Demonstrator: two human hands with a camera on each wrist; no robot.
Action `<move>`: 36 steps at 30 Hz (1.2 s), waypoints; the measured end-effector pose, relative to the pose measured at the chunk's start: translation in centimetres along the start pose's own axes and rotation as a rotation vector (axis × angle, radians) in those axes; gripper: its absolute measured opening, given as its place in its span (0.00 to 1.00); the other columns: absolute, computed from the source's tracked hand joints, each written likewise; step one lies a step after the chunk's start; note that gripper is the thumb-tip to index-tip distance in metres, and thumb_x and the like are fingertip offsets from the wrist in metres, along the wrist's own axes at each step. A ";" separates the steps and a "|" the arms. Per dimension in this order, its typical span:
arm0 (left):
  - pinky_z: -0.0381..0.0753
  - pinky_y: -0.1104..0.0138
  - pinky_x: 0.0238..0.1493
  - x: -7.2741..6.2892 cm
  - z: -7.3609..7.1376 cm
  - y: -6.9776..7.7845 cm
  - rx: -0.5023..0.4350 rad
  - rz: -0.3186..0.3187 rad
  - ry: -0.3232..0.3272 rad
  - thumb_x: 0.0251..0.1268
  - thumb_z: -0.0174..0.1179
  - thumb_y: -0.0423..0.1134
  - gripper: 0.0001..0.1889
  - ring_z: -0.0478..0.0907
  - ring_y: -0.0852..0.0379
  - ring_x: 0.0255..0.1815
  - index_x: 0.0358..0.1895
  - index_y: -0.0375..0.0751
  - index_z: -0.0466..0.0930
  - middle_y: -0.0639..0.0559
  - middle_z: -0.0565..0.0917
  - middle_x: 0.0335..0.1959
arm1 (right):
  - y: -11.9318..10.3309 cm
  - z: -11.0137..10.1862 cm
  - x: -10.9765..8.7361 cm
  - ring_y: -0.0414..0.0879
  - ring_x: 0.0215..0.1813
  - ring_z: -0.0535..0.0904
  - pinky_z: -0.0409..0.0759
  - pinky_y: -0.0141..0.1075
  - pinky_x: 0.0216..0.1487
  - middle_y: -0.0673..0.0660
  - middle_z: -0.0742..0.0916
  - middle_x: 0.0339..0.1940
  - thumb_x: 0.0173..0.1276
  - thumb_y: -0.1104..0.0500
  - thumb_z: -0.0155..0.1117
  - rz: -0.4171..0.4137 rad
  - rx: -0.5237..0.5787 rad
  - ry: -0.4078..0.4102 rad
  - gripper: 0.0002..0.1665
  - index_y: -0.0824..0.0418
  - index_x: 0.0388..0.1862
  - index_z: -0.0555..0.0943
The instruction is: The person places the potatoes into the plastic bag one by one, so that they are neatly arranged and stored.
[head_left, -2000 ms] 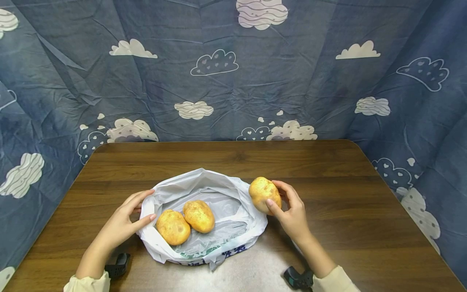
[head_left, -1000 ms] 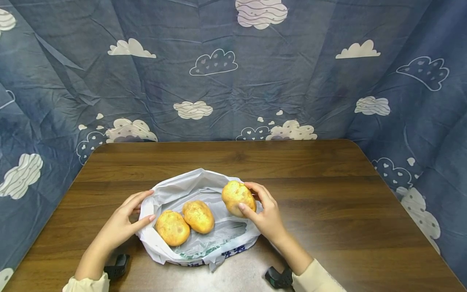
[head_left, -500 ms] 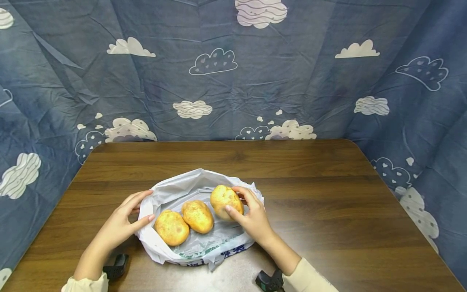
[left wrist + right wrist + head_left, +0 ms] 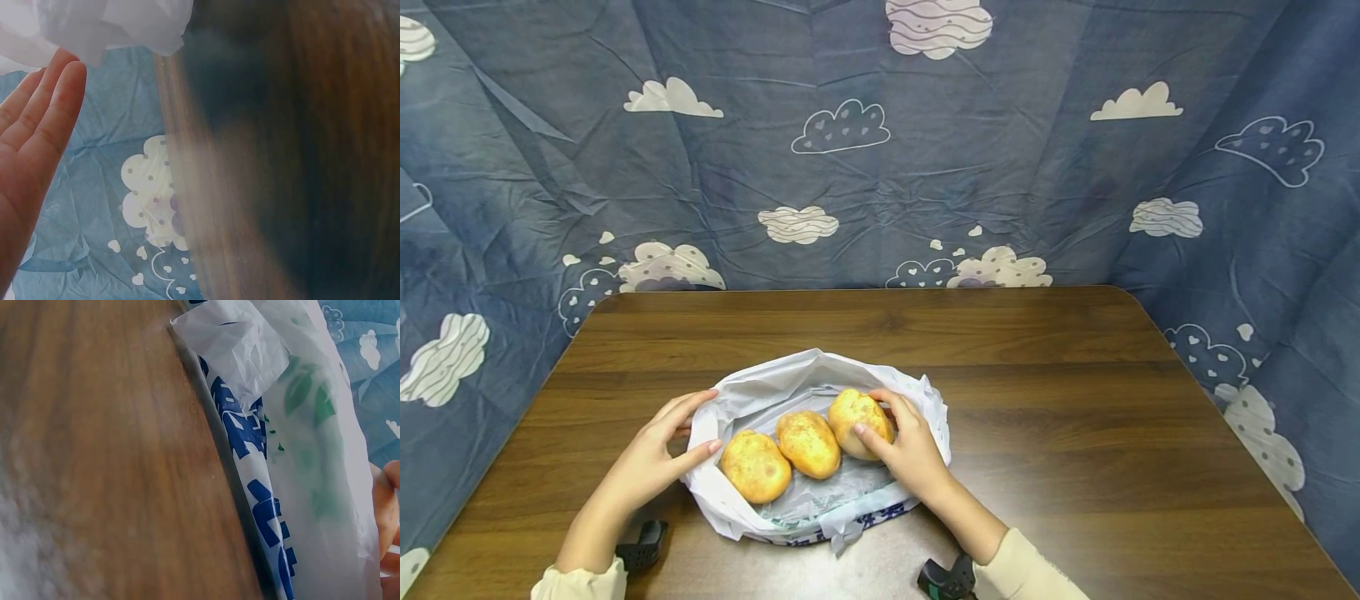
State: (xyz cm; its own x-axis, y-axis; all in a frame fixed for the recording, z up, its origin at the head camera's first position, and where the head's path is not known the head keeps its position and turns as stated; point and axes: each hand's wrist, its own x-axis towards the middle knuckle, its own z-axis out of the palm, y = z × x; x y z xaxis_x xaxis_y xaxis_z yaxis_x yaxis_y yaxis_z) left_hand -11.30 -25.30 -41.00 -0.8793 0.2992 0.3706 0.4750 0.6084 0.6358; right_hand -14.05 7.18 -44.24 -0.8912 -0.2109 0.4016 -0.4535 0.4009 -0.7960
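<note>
A white plastic bag (image 4: 775,375) lies with its mouth wide on the wooden table. Inside, a potato (image 4: 756,468) and a second potato (image 4: 808,444) rest side by side toward the left. My right hand (image 4: 908,446) holds a third potato (image 4: 860,423) between thumb and fingers, low in the bag's right half and right beside the middle one. At the bag's left rim, my left hand (image 4: 651,458) touches the plastic with outstretched fingers and thumb. Its straight fingers (image 4: 53,112) reach up to the bag in the left wrist view.
The brown wooden table (image 4: 1112,417) spreads around the bag, with rounded far corners. A blue cloud-print curtain (image 4: 835,183) hangs behind it. Black devices sit at both wrists, the left one (image 4: 642,546) and the right one (image 4: 946,578).
My right hand has carried the third potato leftward from beyond the bag's right rim, then down into the bag beside the other two. My left hand has stayed at the left rim.
</note>
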 end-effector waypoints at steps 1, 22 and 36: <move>0.68 0.81 0.46 0.0 0.0 0.0 0.002 0.004 0.000 0.49 0.66 0.30 0.32 0.69 0.62 0.48 0.61 0.37 0.66 0.45 0.70 0.55 | 0.0 0.0 0.0 0.42 0.45 0.76 0.76 0.37 0.46 0.53 0.78 0.47 0.57 0.52 0.66 0.007 0.001 -0.008 0.25 0.59 0.52 0.74; 0.68 0.82 0.45 0.1 0.1 -0.1 -0.003 -0.006 -0.004 0.50 0.66 0.31 0.32 0.68 0.63 0.48 0.61 0.38 0.66 0.46 0.70 0.55 | 0.1 -0.3 -0.2 0.44 0.52 0.72 0.71 0.39 0.54 0.55 0.77 0.50 0.58 0.57 0.64 -0.066 -0.122 -0.045 0.24 0.63 0.53 0.73; 0.66 0.76 0.50 -0.1 -0.8 1.0 0.063 0.016 -0.005 0.51 0.64 0.32 0.32 0.64 0.58 0.55 0.63 0.42 0.65 0.47 0.66 0.59 | -0.7 -3.0 -0.8 0.47 0.57 0.69 0.67 0.36 0.58 0.60 0.75 0.54 0.62 0.60 0.59 -0.288 -0.139 -0.030 0.22 0.64 0.55 0.71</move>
